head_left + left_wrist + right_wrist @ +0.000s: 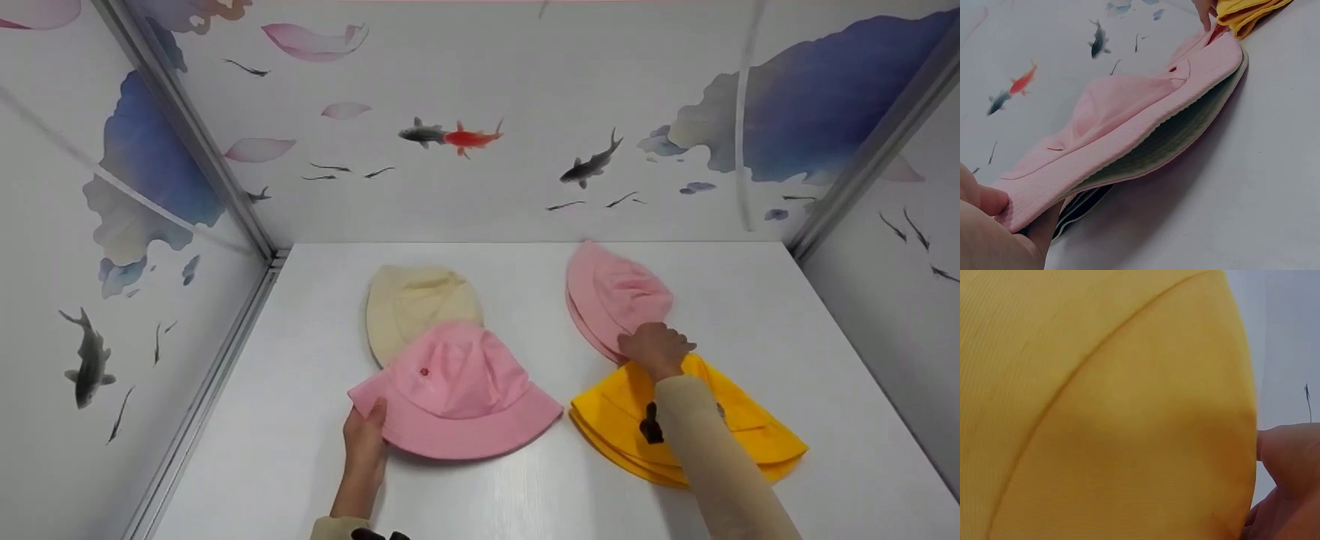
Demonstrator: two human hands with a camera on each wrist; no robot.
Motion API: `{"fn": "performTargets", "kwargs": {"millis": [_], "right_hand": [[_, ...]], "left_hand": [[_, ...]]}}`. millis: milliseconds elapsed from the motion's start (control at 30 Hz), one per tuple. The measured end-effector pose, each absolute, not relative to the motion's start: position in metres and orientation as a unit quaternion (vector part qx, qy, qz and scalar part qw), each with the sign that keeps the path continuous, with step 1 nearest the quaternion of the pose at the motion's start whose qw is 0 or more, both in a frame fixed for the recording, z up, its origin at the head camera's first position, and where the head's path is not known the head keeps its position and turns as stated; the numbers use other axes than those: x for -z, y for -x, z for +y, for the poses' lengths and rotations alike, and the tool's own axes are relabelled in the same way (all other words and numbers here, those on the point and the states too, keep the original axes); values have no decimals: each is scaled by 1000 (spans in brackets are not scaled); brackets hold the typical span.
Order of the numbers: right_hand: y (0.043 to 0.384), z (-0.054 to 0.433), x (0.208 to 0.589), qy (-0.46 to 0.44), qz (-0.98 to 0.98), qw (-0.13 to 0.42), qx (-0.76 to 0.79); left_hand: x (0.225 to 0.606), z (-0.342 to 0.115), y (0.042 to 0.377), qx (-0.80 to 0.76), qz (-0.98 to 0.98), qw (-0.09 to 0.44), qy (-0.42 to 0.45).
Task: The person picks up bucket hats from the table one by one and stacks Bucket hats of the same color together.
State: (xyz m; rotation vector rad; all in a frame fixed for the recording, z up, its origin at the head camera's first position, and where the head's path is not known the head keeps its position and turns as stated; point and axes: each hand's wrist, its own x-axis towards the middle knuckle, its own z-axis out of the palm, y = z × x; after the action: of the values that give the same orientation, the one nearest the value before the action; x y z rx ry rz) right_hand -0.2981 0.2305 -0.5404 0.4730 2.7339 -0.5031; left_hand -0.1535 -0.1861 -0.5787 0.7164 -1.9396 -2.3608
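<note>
My left hand [365, 435] grips the near pink bucket hat [457, 390] at the left of its brim. In the left wrist view, the thumb [994, 201] presses on the brim from above, fingers underneath; the brim gapes over a pale lining. This hat overlaps a cream bucket hat [397, 300]. My right hand [656, 349] reaches over a yellow bucket hat [750, 420] and pinches the lower edge of the far pink bucket hat [607, 292]; its fingertips are partly hidden. The yellow hat [1129, 405] fills most of the right wrist view.
The hats lie on a white tabletop [262, 450]. Behind it stands a white back wall [480, 202] printed with fish and petals. A side wall [45, 247] rises at the left, another [907, 247] at the right, with metal rails at the corners.
</note>
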Motion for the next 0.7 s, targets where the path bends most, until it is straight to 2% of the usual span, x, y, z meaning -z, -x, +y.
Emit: {"fn": "performTargets", "kwargs": {"millis": [200, 467, 700], "right_hand": [[298, 228, 542, -135, 961, 173, 168], [303, 229, 544, -146, 959, 118, 211], [303, 228, 537, -146, 926, 86, 338]], "left_hand": [[580, -185, 155, 755, -614, 2, -230], [582, -187, 155, 752, -616, -4, -234], [583, -188, 155, 756, -608, -7, -244]]}}
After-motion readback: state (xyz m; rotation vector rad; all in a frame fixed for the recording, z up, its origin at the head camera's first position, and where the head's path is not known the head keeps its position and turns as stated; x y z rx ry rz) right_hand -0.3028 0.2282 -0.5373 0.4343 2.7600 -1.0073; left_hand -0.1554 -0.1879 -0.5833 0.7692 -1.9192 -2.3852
